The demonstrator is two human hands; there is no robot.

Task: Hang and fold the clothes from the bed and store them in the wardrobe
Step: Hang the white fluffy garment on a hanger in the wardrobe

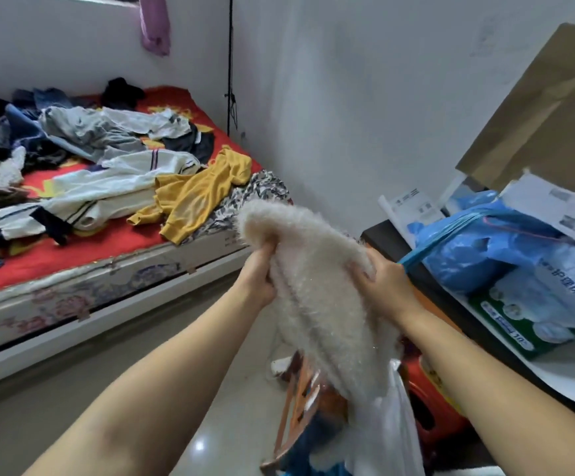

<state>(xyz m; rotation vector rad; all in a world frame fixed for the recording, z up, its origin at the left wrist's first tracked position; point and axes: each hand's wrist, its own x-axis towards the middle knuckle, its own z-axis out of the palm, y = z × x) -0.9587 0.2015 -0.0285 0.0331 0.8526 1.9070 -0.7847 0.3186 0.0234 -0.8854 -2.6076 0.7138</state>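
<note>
A fluffy cream-white garment (317, 280) hangs in front of me, held up in the air off the bed. My left hand (258, 276) grips its left edge near the top. My right hand (382, 283) grips its right edge at about the same height. The garment's lower part drapes down between my forearms. To the left, the bed (73, 255) with a red sheet carries a pile of loose clothes, among them a yellow top (196, 194), a white striped jacket (114, 187) and grey and dark pieces (87, 132). The wardrobe is not in view.
At the right, a dark table (457, 314) holds a blue plastic bag (485, 249), a pack of pads and cardboard (553, 111). An orange stool (433, 400) and a wooden rack stand below the garment. Bare floor (142, 355) lies between me and the bed. A purple cloth (155, 25) hangs on the wall.
</note>
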